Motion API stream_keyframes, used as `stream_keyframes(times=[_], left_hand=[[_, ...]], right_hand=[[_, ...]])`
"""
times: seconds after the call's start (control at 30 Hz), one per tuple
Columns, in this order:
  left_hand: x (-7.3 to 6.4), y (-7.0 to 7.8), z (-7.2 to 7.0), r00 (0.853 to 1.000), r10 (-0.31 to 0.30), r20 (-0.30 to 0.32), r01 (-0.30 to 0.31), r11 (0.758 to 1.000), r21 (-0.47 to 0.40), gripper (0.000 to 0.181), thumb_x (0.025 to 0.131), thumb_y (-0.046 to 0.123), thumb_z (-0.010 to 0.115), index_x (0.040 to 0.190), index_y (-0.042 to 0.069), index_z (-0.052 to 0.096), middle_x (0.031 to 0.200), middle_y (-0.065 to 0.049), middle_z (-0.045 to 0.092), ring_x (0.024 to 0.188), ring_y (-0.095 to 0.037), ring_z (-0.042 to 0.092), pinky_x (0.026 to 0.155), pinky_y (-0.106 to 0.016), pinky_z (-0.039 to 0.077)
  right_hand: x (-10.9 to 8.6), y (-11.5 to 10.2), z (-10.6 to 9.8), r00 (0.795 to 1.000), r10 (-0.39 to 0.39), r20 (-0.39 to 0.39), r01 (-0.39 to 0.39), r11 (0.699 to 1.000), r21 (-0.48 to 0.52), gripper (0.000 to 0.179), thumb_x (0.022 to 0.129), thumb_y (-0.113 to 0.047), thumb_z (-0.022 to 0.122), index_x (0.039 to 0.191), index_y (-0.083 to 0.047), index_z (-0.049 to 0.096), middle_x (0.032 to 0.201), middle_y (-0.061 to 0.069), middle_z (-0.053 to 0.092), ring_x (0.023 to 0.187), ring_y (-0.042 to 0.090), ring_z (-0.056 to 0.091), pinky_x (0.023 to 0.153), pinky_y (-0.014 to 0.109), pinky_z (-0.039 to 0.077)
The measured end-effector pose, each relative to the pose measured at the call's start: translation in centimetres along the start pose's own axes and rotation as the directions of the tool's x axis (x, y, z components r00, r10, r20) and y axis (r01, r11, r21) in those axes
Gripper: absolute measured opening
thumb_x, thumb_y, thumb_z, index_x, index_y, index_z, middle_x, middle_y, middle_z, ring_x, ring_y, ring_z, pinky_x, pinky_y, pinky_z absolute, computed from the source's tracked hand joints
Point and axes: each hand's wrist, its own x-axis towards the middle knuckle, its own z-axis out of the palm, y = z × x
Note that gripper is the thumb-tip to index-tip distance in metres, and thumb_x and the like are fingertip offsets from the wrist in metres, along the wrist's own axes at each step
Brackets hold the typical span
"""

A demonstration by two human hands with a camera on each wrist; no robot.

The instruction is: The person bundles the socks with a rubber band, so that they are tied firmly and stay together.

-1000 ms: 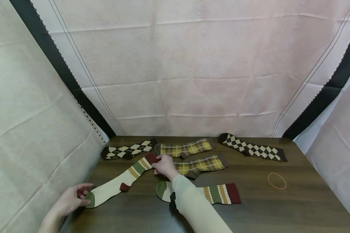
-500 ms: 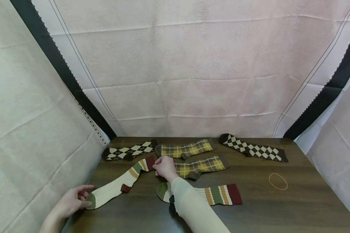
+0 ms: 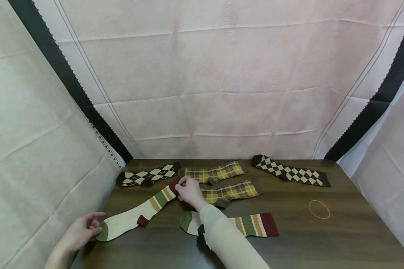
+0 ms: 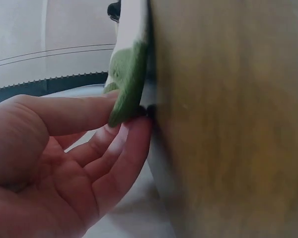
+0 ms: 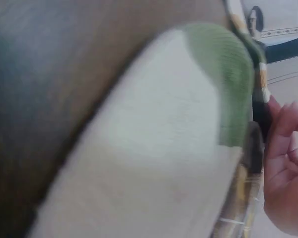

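Observation:
A cream sock [image 3: 128, 220] with a green toe, dark red heel and striped cuff stretches slantwise between both hands at the table's left side. My left hand [image 3: 79, 231] pinches its toe; in the left wrist view the green toe [image 4: 128, 82] sits between thumb and fingers. My right hand [image 3: 190, 192] pinches the dark red cuff at the other end. Under the right forearm lies a matching sock [image 3: 249, 224], its middle hidden by the sleeve. In the right wrist view this sock's green toe [image 5: 226, 74] is close, with the right hand's fingers [image 5: 283, 124] beyond it.
Two yellow plaid socks [image 3: 222, 172] lie just beyond the right hand. One black-and-cream argyle sock [image 3: 149, 175] is at the back left, another argyle sock [image 3: 289, 172] at the back right. An orange rubber band [image 3: 319, 209] lies on the brown table [image 3: 323, 243]. Pale cloth walls surround it.
The striped sock's cuff end sagged briefly, then straightened between the hands. Both hands keep hold of the sock and have shifted only slightly; the other socks lie as before.

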Motion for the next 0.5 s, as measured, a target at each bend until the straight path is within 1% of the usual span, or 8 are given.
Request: stream_keyframes(times=[0.07, 0.17, 0.23, 0.3, 0.4, 0.5], left_hand=[[0.1, 0.3, 0.0, 1.000, -0.004, -0.020, 0.004, 1.000, -0.012, 0.047, 0.095, -0.009, 0.069, 0.139, -0.012, 0.053, 0.099, -0.010, 0.057, 0.080, -0.014, 0.059, 0.064, -0.035, 0.058], [0.2, 0.8, 0.0, 0.999, -0.005, -0.053, 0.004, 1.000, -0.030, 0.036, 0.097, -0.009, 0.064, 0.131, -0.011, 0.053, 0.101, -0.013, 0.057, 0.079, -0.015, 0.059, 0.064, -0.035, 0.057], [0.3, 1.2, 0.1, 0.997, -0.008, -0.075, 0.006, 1.000, -0.029, 0.029, 0.099, -0.008, 0.062, 0.126, -0.010, 0.054, 0.102, -0.014, 0.058, 0.078, -0.014, 0.059, 0.063, -0.035, 0.057], [0.3, 1.6, 0.1, 0.996, -0.009, -0.094, 0.007, 1.000, -0.027, 0.025, 0.099, -0.008, 0.062, 0.124, -0.010, 0.055, 0.103, -0.015, 0.060, 0.078, -0.014, 0.060, 0.063, -0.035, 0.057], [0.2, 2.2, 0.1, 0.994, -0.004, -0.112, 0.002, 1.000, -0.022, 0.024, 0.100, -0.007, 0.062, 0.123, -0.010, 0.056, 0.106, -0.016, 0.062, 0.078, -0.013, 0.061, 0.063, -0.035, 0.058], [0.0, 2.5, 0.1, 0.988, 0.030, -0.150, -0.031, 0.999, -0.011, 0.022, 0.101, -0.006, 0.063, 0.122, -0.010, 0.058, 0.106, -0.018, 0.062, 0.078, -0.011, 0.062, 0.062, -0.034, 0.057]], right_hand=[[-0.1, -0.4, -0.4, 0.999, -0.047, -0.018, 0.047, 0.999, -0.009, 0.004, 0.102, -0.013, 0.067, 0.102, -0.009, 0.069, 0.076, 0.001, 0.066, 0.060, 0.015, 0.066, 0.056, 0.031, 0.055], [-0.3, -0.8, -0.9, 0.993, -0.109, -0.044, 0.105, 0.992, -0.074, 0.003, 0.099, -0.011, 0.071, 0.100, -0.009, 0.073, 0.080, -0.003, 0.067, 0.067, 0.011, 0.064, 0.063, 0.030, 0.055], [-0.5, -1.0, -1.1, 0.992, -0.120, -0.047, 0.114, 0.987, -0.114, 0.001, 0.098, -0.012, 0.074, 0.099, -0.012, 0.075, 0.083, -0.006, 0.067, 0.072, 0.009, 0.063, 0.069, 0.030, 0.055], [-0.5, -1.1, -1.1, 0.992, -0.117, -0.042, 0.110, 0.986, -0.125, 0.002, 0.097, -0.013, 0.076, 0.097, -0.015, 0.075, 0.085, -0.007, 0.068, 0.075, 0.008, 0.061, 0.072, 0.031, 0.055], [-0.6, -1.1, -1.0, 0.994, -0.105, -0.040, 0.100, 0.988, -0.116, 0.006, 0.097, -0.013, 0.079, 0.094, -0.017, 0.076, 0.085, -0.008, 0.068, 0.077, 0.008, 0.062, 0.074, 0.032, 0.056], [-0.6, -1.3, -1.0, 0.992, -0.104, -0.077, 0.097, 0.991, -0.092, 0.010, 0.094, -0.008, 0.081, 0.091, -0.016, 0.075, 0.085, -0.007, 0.068, 0.076, 0.008, 0.062, 0.073, 0.031, 0.056]])
